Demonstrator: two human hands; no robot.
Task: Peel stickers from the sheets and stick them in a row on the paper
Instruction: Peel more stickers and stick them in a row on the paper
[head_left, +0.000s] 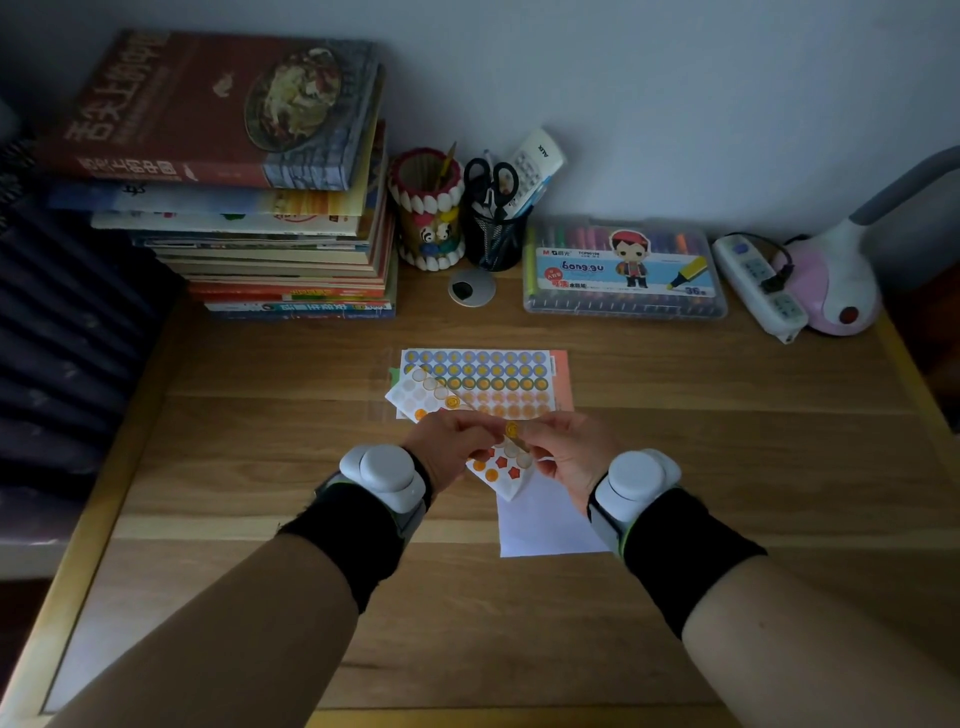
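1. My left grip has its fingers curled, pinching the top of the small sticker sheet. It holds the sheet lifted over the middle of the surface, so the backing is taut while a sticker comes off.
2. The yellow round sticker stands at that sheet's upper edge, between my two sets of fingertips. It looks partly lifted, but I cannot tell whether it is fully free.
3. My right grip is pressed together on that sticker, thumb against forefinger, I judge to draw it off the backing.
4. The white paper lies flat just under the held sheet, toward the near edge, so the sticker has only a short way to go.
5. Counted:
   - One sheet is in hand, showing two orange rounds and two red stars; the rest is hidden.
   - Two sheets lie toward the far edge, a tilted, mostly peeled sheet overlapping a full sheet. Coloured edges beneath hint at more.
   - There is one paper, with no stickers on the part I can see.
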